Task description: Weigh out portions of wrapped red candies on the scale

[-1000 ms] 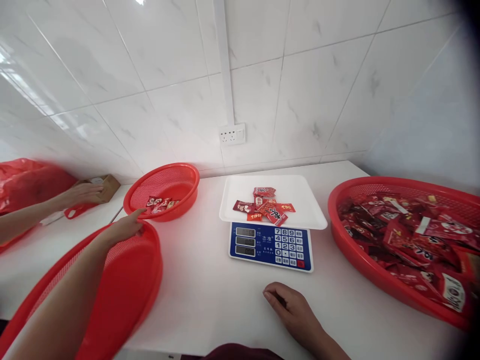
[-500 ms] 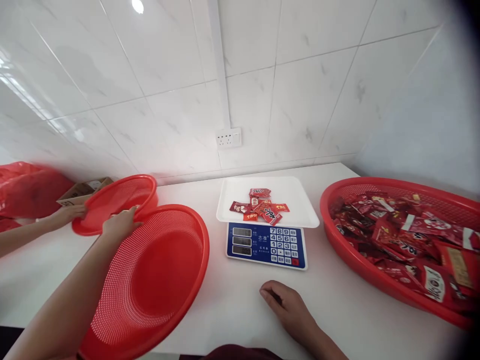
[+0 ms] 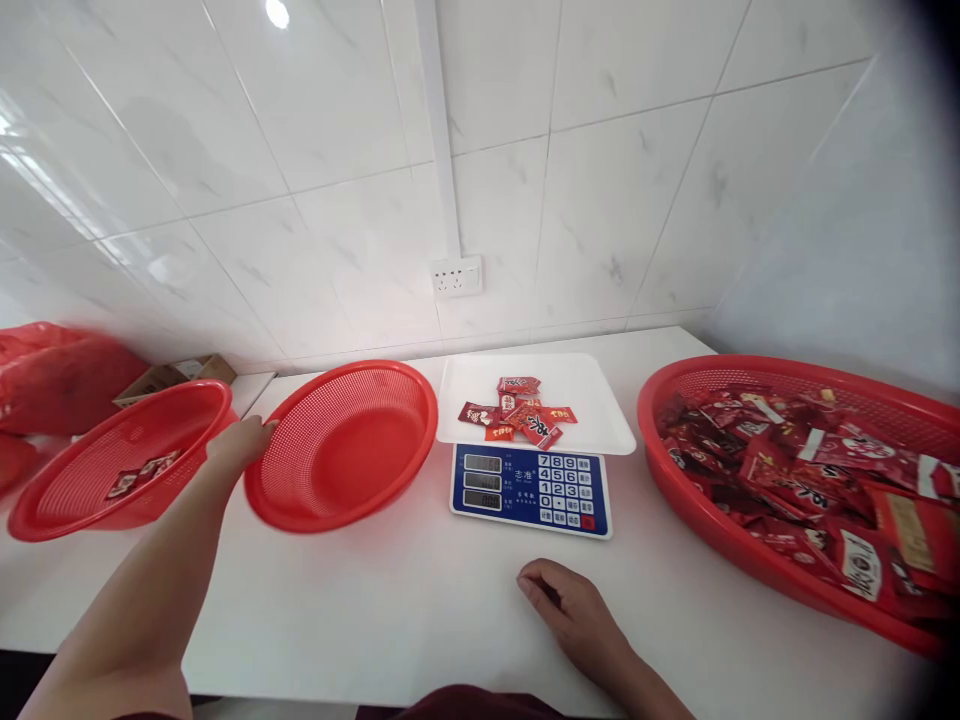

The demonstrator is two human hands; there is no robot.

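Note:
My left hand (image 3: 246, 442) grips the left rim of an empty red mesh basket (image 3: 360, 445), which stands left of the scale. Loosely curled on the white table, my right hand (image 3: 562, 603) has its fingers closed with nothing visible in them. Behind it is a digital scale with a blue keypad panel (image 3: 531, 485). Several small red packets (image 3: 525, 408) lie in the middle of its white tray (image 3: 600, 395). A large red basket (image 3: 720, 530) full of red packets (image 3: 810, 480) stands at the right.
Left of my forearm, another red basket (image 3: 67, 440) holds a few packets (image 3: 142, 473). A cardboard box (image 3: 176, 375) and a red plastic bag (image 3: 67, 380) are at the back left. A socket (image 3: 457, 276) is on the tiled wall.
The empty basket has moved back and to the right with my left hand on its rim. The other basket has moved left and forward. Another person's hand on the left has gone from view.

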